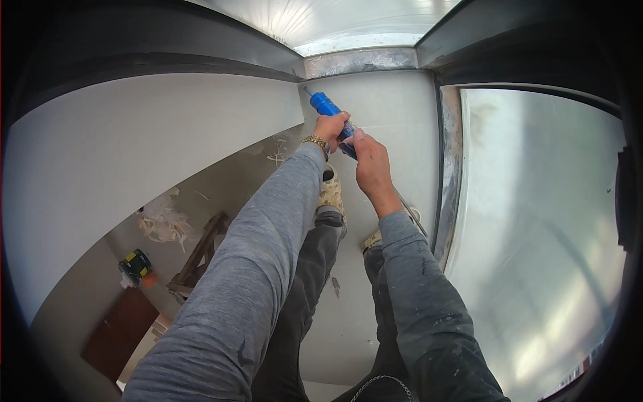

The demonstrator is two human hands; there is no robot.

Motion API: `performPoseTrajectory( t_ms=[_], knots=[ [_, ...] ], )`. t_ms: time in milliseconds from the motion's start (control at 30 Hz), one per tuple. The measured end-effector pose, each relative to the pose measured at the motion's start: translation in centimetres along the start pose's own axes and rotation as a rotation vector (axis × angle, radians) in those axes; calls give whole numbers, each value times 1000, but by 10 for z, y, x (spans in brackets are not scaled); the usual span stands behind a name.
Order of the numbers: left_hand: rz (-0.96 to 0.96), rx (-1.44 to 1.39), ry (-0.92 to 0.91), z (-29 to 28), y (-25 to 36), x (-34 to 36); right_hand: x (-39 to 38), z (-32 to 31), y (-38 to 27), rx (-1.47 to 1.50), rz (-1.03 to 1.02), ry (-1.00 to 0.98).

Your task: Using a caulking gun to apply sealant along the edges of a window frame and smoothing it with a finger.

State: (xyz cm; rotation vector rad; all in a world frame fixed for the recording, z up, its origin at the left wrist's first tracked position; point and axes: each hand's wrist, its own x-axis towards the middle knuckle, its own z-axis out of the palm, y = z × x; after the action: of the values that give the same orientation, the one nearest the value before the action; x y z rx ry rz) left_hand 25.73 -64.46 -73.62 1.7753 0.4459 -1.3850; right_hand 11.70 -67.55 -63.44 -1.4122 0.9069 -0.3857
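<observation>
A blue caulking cartridge [325,104] is held at a slant, its thin nozzle pointing up-left to the corner where a dark frame [268,63] meets a pale ledge [201,100]. My left hand [331,126], with a watch at the wrist, is closed around the middle of the tube. My right hand [370,161] grips its rear end just below and to the right, thumb uppermost; a thin metal rod [412,213] shows beyond that wrist. The grip of the tool is mostly hidden by my hands.
My shoes [330,194] stand on a pale surface below. At lower left are white scraps [164,224], a wooden stool [201,261], a green-and-yellow object [136,266] and a brown board [120,335]. A film-covered panel [529,214] lines the right side; dark frames border the top.
</observation>
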Motion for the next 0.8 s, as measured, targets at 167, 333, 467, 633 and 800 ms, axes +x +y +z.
performPoseTrajectory(
  t_ms=[167, 333, 467, 633, 800],
  knots=[
    [-22, 177, -23, -20, 2, 26, 15, 17, 5, -16, 29, 6],
    [-54, 241, -64, -26, 5, 32, 23, 21, 8, -41, 28, -1],
    [-38, 219, -70, -28, 11, 28, 28, 26, 6, -19, -18, 6],
    [-6, 219, -12, -23, 18, 16, 31, 29, 4, 7, 26, -23],
    [42, 58, 35, -30, 8, 29, 29, 36, 0, -44, -29, -17]
  ],
)
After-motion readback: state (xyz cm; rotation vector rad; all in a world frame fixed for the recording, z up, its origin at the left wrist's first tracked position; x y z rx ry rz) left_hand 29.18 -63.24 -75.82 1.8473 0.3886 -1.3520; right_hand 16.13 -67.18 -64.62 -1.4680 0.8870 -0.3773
